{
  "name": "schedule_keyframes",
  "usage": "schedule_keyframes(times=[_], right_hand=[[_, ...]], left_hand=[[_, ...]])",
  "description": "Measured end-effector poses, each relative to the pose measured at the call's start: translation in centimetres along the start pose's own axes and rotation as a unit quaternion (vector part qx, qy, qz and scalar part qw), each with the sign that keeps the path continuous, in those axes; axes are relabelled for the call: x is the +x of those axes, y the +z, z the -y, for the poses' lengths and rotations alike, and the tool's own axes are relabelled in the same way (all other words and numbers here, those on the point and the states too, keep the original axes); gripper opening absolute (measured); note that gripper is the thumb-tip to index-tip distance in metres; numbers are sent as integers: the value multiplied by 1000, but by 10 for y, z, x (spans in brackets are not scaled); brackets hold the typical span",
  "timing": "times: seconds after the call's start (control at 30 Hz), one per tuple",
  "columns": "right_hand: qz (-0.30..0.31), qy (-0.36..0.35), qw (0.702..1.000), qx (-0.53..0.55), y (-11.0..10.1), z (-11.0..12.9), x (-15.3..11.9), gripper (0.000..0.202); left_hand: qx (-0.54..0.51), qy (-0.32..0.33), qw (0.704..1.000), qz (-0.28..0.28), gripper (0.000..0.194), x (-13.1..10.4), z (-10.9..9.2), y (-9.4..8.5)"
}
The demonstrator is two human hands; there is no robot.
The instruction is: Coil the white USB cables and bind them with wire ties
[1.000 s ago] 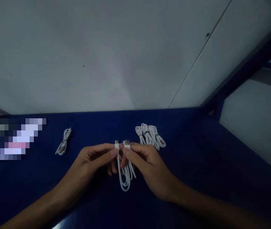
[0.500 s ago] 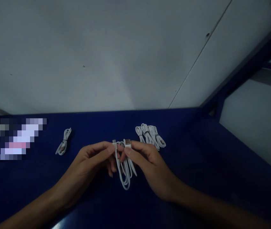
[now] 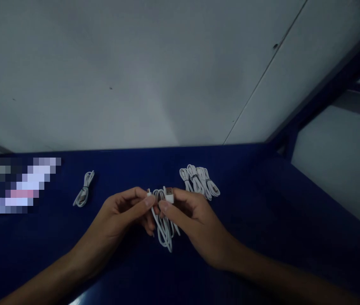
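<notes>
Between my hands hangs a coiled white USB cable (image 3: 164, 237), its loops dangling below my fingers. My left hand (image 3: 125, 214) pinches the cable by its small connector (image 3: 149, 191), whose metal tip points up. With thumb and fingers closed, my right hand (image 3: 195, 220) grips the coil beside the larger USB plug (image 3: 169, 195), which stands upright with its metal end on top. Some of the fingers behind the coil are hidden.
On the blue table (image 3: 135, 169), several bundled white cables (image 3: 199, 180) lie just beyond my right hand. One more tied cable (image 3: 84, 188) is at the left, near a pixelated bright object (image 3: 30, 186). A grey-white panel (image 3: 135, 76) rises behind the table.
The small connector in my left hand has turned and sits slightly further left. My right thumb has slid down and left, so more of the larger plug shows.
</notes>
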State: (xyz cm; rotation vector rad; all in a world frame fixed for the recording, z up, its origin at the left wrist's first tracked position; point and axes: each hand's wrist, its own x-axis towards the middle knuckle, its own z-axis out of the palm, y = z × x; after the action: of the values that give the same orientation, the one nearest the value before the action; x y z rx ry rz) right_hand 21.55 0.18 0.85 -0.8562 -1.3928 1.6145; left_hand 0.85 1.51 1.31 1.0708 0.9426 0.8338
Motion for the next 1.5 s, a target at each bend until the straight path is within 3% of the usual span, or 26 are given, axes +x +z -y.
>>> schedule_keyframes(times=[0.37, 0.7, 0.97, 1.5], right_hand=[[-12, -19, 998, -57, 1, 2, -1, 38], [-30, 5, 997, -66, 2, 4, -5, 45], [2, -21, 998, -62, 0, 6, -1, 52], [72, -4, 996, -46, -2, 6, 2, 54]], left_hand=[[58, 27, 998, -15, 15, 0, 1, -4], [72, 31, 996, -40, 22, -3, -1, -2], [71, 44, 995, -46, 20, 0, -1, -3], [96, 23, 994, -47, 8, -4, -4, 2]])
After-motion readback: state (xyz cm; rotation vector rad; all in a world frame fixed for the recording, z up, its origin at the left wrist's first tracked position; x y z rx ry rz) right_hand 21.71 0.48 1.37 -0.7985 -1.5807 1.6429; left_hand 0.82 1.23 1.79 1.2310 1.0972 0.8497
